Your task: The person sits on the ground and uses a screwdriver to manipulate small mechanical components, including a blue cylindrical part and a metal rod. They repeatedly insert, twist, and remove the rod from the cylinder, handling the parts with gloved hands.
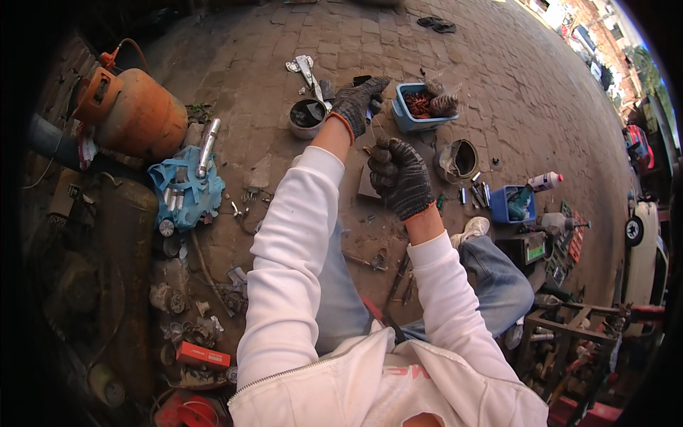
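My left hand (357,107), in a dark glove with an orange cuff, is raised beside a pot with black contents (303,115). Its fingers are curled over something dark that I cannot make out. My right hand (400,174), gloved alike, is lower and to the right, closed on a thin wire (378,130) that rises toward my left hand. A dark block (366,186) lies partly hidden behind my right hand. Past the hands sits a light blue tub (413,124) with copper-coloured bits and a bag. A metal can (465,158) stands at its lower right.
An orange gas cylinder (146,114) and a blue bag with metal tubes (186,186) are at left. A blue crate (504,205), tools and a metal frame (565,320) are at right. Scattered metal parts (213,320) lie near my legs. A white car (640,249) stands at far right.
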`<act>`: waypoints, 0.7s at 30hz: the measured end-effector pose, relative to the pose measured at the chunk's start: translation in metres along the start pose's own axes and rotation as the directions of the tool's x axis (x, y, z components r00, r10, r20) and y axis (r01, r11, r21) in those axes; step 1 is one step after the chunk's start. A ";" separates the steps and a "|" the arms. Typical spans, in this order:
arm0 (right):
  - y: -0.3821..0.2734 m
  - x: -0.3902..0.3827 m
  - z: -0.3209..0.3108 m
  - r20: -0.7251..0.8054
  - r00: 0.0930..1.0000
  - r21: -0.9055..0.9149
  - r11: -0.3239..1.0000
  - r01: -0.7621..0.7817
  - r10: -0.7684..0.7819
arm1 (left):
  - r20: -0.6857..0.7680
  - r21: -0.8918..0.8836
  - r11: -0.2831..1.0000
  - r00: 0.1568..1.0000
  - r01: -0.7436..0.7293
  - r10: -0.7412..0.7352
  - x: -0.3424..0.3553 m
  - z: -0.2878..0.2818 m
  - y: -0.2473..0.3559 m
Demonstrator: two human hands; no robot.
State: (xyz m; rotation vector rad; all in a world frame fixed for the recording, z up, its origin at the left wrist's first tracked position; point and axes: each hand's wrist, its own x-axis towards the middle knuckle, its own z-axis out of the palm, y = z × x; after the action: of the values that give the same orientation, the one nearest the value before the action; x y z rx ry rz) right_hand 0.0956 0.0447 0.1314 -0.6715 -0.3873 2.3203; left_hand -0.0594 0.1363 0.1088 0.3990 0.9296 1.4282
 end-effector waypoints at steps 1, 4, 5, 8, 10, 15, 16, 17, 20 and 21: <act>-0.002 0.002 -0.002 0.114 0.993 0.040 0.999 -0.028 0.023 | -0.004 0.028 0.999 0.999 -0.046 0.046 0.000 -0.002 0.002; 0.000 0.005 -0.006 0.278 0.957 0.091 0.990 -0.107 0.077 | -0.059 0.107 0.994 0.998 -0.015 0.022 -0.001 -0.004 0.009; 0.002 0.006 -0.005 0.226 0.971 0.074 0.992 -0.099 0.080 | -0.069 0.129 0.992 0.998 0.004 0.005 -0.002 -0.005 0.011; 0.009 0.004 -0.004 0.011 0.996 0.091 0.992 -0.091 0.090 | -0.099 0.155 0.987 0.995 0.033 -0.017 -0.002 -0.010 0.013; 0.009 0.001 -0.003 -0.049 0.993 0.057 0.993 -0.104 0.107 | -0.075 0.113 0.994 0.997 0.004 0.005 0.000 -0.013 0.012; 0.000 -0.011 -0.004 0.066 0.988 -0.090 0.987 -0.131 0.137 | -0.116 0.236 0.970 0.989 -0.064 0.093 0.000 -0.018 0.016; 0.002 -0.011 -0.002 0.031 0.994 -0.123 0.988 -0.099 0.103 | -0.125 0.249 0.967 0.987 -0.064 0.097 -0.001 -0.018 0.017; 0.007 -0.010 0.001 -0.089 0.995 -0.155 0.986 -0.066 0.053 | -0.160 0.265 0.963 0.982 -0.055 0.100 -0.002 -0.018 0.017; 0.022 -0.009 0.015 -0.260 0.957 -0.249 0.967 0.061 -0.128 | -0.134 0.183 0.983 0.991 0.001 0.024 0.002 -0.022 0.013; 0.024 -0.011 0.018 -0.305 0.937 -0.270 0.959 0.087 -0.171 | -0.123 0.259 0.966 0.991 -0.010 0.044 0.006 -0.026 0.010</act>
State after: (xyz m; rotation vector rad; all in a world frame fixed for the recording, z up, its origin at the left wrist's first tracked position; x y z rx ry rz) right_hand 0.0792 0.0182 0.1392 -1.1024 -0.5591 2.0044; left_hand -0.0864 0.1356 0.0986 0.5196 1.2252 1.3729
